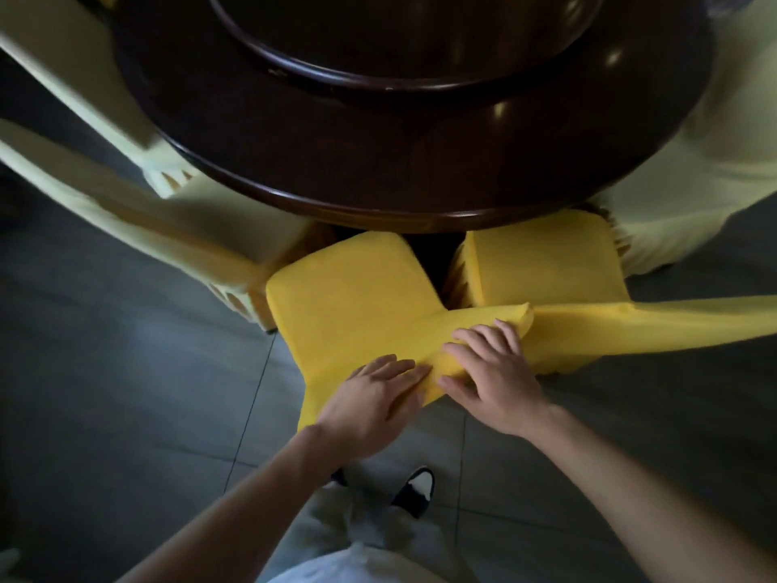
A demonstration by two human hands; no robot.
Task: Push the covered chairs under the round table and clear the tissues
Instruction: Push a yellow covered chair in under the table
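Note:
A yellow-covered chair (pixel 349 296) stands in front of me, its seat front just at the edge of the dark round table (pixel 420 162). My left hand (pixel 378 397) lies flat on the top of its backrest with fingers straight. My right hand (pixel 492 372) rests on the same backrest top, fingers draped over the fabric. A second yellow-covered chair (pixel 542 263) stands right beside it, its seat partly under the table. No tissues are visible.
Pale yellow covered chairs stand at the left (pixel 126 212) and at the right (pixel 689 183) of the table. A raised round turntable (pixel 399 44) sits on the tabletop. Grey floor tiles (pixel 126 393) lie around me, and my shoe (pixel 416 490) is below the chair.

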